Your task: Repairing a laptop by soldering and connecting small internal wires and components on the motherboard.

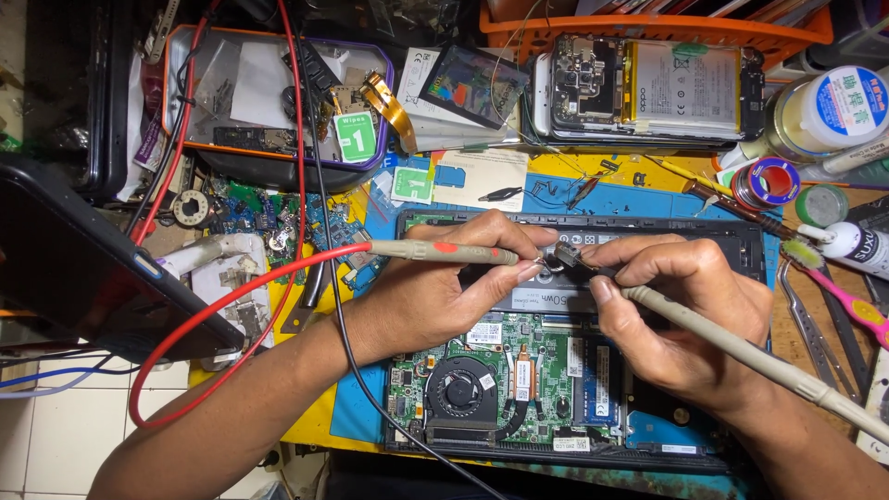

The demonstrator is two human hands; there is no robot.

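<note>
Far left of frame: a dark tablet (74, 259) lies tilted at the bench (324, 421) edge, a red lead (218, 310) looping beside it.

Left of centre: the left hand (435, 296) is clenched around a grey test probe with a red band (435, 250), its tip set down at the battery edge of the opened laptop (519, 380).

Right of centre: the right hand (676, 306) grips a second grey probe (732, 347) between thumb and fingers, tip almost touching the first over a small connector (567, 254). A black lead (338, 306) crosses the exposed board near the fan (460, 389).

Upper right: an opened phone (648, 88) lies on the bench.

Risk, as judged: the probe tips sit very close; a slip could bridge adjacent contacts and short the battery. The leads lie slack across the bench clutter; a snag would jerk a probe off its point.
</note>
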